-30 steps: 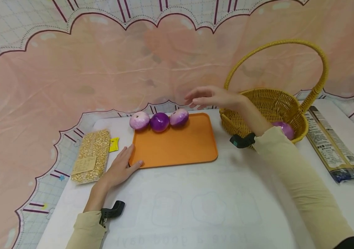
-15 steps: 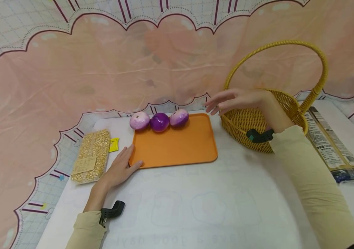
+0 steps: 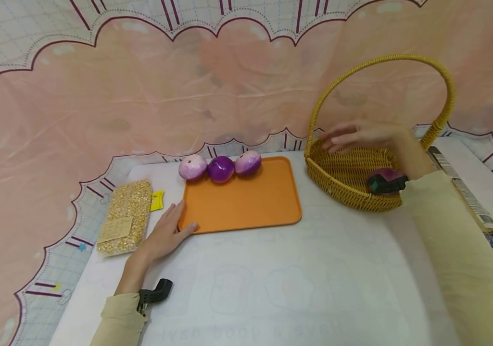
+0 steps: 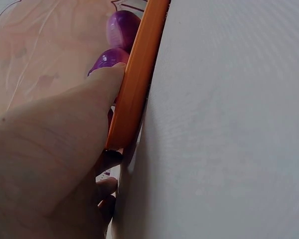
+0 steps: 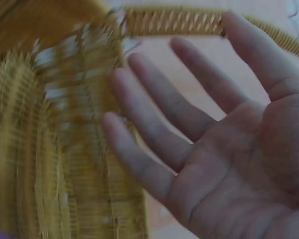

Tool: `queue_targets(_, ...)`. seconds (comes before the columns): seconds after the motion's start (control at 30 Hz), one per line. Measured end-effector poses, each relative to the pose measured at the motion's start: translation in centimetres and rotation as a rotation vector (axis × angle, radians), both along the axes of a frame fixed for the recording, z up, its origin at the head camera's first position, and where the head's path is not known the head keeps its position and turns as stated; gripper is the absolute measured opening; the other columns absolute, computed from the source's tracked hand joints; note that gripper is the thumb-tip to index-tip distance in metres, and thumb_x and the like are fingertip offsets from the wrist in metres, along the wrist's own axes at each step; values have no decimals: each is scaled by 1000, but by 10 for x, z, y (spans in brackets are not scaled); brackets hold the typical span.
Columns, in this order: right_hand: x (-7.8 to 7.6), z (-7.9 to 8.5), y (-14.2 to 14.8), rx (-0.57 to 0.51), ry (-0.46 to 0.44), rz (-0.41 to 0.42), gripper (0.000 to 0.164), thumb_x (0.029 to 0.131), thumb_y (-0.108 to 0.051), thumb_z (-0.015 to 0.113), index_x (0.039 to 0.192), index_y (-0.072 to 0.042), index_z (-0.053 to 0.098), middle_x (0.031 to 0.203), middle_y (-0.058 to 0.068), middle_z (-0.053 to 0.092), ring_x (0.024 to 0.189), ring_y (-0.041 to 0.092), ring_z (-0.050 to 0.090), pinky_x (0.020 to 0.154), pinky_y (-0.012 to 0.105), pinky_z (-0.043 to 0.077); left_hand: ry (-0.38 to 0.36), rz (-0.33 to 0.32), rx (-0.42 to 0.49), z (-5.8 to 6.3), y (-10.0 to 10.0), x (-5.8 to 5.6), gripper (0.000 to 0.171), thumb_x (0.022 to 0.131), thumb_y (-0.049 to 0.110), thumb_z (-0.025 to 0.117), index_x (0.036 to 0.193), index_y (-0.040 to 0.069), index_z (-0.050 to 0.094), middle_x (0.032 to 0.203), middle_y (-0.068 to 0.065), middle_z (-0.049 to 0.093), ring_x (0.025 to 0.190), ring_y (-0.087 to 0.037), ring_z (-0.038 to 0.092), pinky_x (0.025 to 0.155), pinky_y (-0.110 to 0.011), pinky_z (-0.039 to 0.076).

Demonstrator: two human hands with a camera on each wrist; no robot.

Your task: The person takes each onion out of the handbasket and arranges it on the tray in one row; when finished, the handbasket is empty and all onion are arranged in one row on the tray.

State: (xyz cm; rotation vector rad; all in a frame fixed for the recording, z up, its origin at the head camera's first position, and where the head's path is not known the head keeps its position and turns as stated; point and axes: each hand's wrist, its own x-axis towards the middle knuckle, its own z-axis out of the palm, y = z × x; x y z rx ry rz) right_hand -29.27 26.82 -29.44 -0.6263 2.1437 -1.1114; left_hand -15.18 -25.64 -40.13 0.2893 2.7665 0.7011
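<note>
My left hand rests at the near left corner of an orange tray, its thumb over the rim and its fingers stretched along the side. Along the tray's far edge sit three purple onions, a pale one, a dark one and a third. My right hand is over a wicker basket, palm bare and fingers spread in the right wrist view. Inside the basket lies another purple onion, partly hidden by the wrist camera.
A bag of corn kernels lies left of the tray, beside a small yellow packet. The basket's tall handle arches above my right hand. A long printed package lies to the right, partly behind my sleeve.
My right hand has moved right, from near the tray's far edge to over the basket, holding nothing throughout. My left hand, the tray and the onions on it have stayed put.
</note>
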Motion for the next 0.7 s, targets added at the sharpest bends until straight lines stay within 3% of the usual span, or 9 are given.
queue_targets(0.27, -3, -3, 24, 284, -60, 53, 60, 100, -37, 50, 150, -8, 34, 156, 16, 33, 139, 34, 43, 114, 51, 37, 5, -2, -5, 0, 0, -1, 90, 96, 57, 47, 156, 3, 7, 163, -19, 11, 151, -40, 3, 121, -61, 8)
queue_targets(0.5, -3, -5, 44, 369, -137, 126, 63, 101, -39, 47, 153, -8, 28, 159, 23, 23, 144, 44, 28, 113, 62, 31, -3, 2, -1, 1, -1, -1, 90, 96, 58, 47, 156, 4, 7, 163, -19, 10, 151, -40, 3, 120, -62, 8)
queue_targets(0.7, -5, -4, 56, 440, -200, 149, 64, 100, -41, 48, 152, -8, 30, 158, 25, 23, 145, 47, 20, 113, 64, 30, -10, 2, 2, 0, 0, -1, 90, 96, 57, 47, 156, 4, 7, 163, -19, 10, 151, -41, 3, 120, -62, 8)
